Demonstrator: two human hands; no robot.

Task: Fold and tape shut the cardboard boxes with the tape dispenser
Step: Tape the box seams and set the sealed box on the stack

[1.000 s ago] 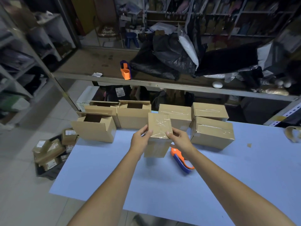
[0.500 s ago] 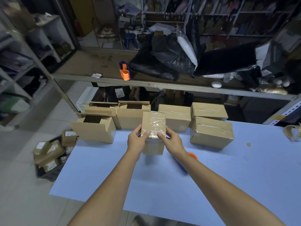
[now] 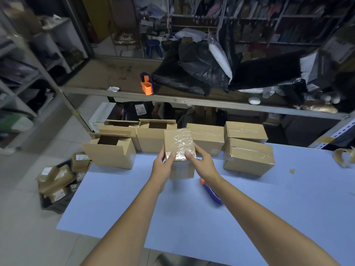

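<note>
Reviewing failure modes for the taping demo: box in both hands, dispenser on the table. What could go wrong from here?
1. The tape on the held box looks wrinkled, so the seal may lift.
2. The tape dispenser lies partly hidden behind the right forearm; drawing the right hand back could knock it across the table.
</note>
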